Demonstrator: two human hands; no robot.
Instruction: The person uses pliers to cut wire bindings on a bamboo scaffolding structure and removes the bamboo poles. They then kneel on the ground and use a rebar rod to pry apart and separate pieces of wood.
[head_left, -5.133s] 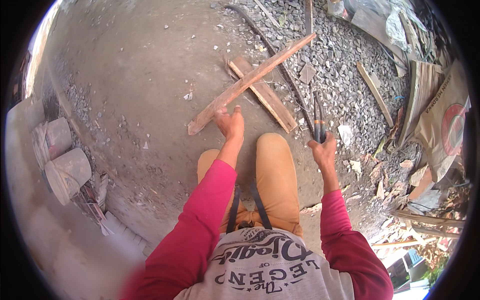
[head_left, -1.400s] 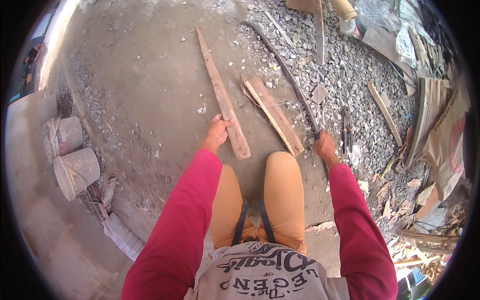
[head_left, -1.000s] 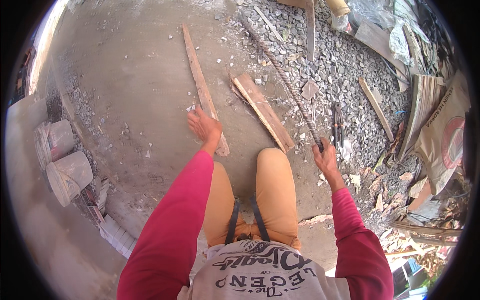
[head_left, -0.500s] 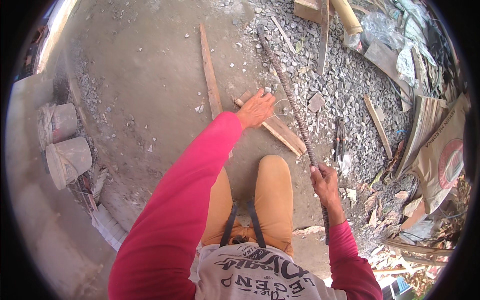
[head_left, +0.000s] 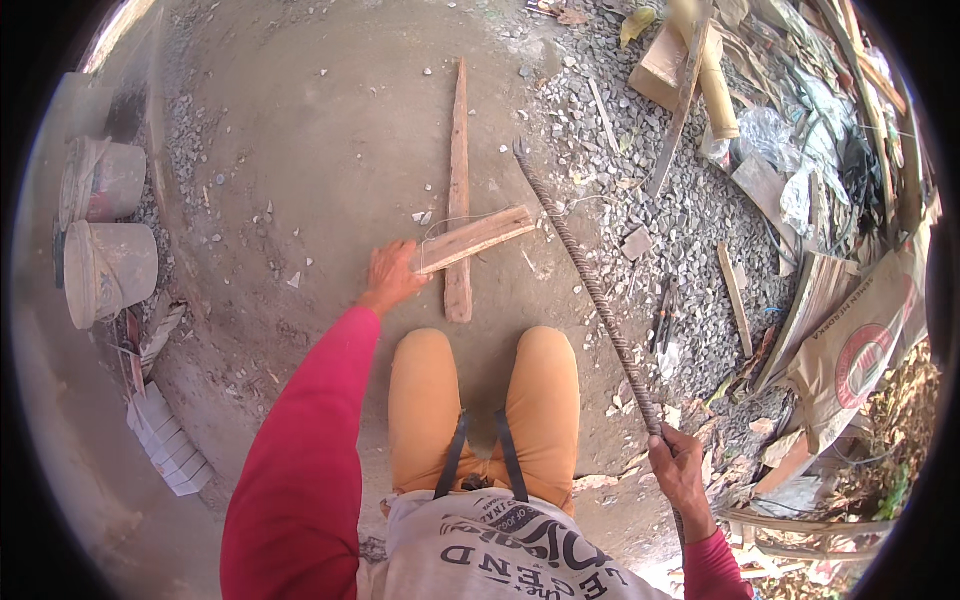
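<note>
At the far left were two pale, dirt-streaked buckets (head_left: 112, 272), side by side. Next came the left hand (head_left: 393, 277), one of two bare hands, its fingers clamped on the left end of the short board (head_left: 478, 240). Of two reddish-brown boards, this one lay slantwise across the long board (head_left: 458, 165), in front of the knees; one thin wire (head_left: 432, 229) looped at its left end. The short board was flat and rough, with a paler, splintered edge; the long one narrowed to a point at its far end. To the right, the right hand (head_left: 680, 466) had its fingers wrapped around one iron bar (head_left: 594, 288), brown, ridged along its length and forked at the far tip. Beyond it, on grey gravel (head_left: 690, 240), lay one pair of pliers (head_left: 666, 314), one narrow wood strip (head_left: 735, 300) and, farthest right, one brown paper sack (head_left: 850, 350).
</note>
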